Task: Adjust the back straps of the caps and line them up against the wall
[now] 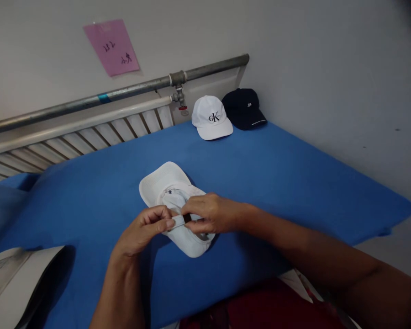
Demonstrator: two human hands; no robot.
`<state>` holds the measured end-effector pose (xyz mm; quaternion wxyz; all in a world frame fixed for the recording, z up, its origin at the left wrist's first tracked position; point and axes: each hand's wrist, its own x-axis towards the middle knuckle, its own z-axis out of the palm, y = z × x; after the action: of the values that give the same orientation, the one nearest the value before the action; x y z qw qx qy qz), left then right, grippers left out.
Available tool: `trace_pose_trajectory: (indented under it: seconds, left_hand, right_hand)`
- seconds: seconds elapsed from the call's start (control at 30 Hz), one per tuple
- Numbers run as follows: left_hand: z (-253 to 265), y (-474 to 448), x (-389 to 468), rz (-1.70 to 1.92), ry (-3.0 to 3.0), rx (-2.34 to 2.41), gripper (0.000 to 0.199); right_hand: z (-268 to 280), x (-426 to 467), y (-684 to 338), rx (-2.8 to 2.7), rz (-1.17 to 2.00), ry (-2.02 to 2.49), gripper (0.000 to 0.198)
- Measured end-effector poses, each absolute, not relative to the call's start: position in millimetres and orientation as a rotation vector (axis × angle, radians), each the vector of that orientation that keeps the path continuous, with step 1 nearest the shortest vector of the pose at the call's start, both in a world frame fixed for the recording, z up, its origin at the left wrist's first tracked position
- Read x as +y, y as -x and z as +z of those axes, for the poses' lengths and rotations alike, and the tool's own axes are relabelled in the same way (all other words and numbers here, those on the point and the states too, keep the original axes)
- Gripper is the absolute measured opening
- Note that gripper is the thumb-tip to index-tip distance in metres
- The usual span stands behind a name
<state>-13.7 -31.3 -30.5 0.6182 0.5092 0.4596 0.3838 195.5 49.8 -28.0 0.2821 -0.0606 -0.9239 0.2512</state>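
A white baseball cap (pixel 192 244) lies tipped over on the blue cover, its brim toward the far left and its inside facing up. My left hand (pixel 145 228) pinches the white back strap (pixel 178 221) of this cap between thumb and fingers. Close beside it, my right hand (pixel 208 212) is closed on the same strap at a small dark buckle (pixel 187 218). Part of the strap is hidden behind the fingers of both hands.
A white cap with black letters (pixel 212 119) and a black cap (pixel 245 109) stand by the wall. A pale brimmed hat (pixel 17 278) lies at near left. Behind the blue-covered surface (pixel 99 192) run a radiator (pixel 78 139) and a metal pipe (pixel 140 87).
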Motion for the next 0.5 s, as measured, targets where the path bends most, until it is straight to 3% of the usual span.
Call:
trace_pose_trajectory:
  seconds: [0.23,0.4,0.5]
  left_hand:
    - [-34.2,16.6,-29.8,0.890,-1.163,1.090,0.027]
    - [-35.5,16.9,-30.0,0.888,-1.162,1.079,0.026]
    - [-35.5,15.2,-30.5,0.897,-1.159,1.044,0.024]
  right_hand:
    - [-24.0,52.2,-197.7,-2.473,0.890,0.241,0.016]
    - [-17.6,56.3,-199.0,-2.313,1.548,0.536,0.034]
    - [-13.3,56.7,-199.0,-2.277,1.816,0.642,0.033]
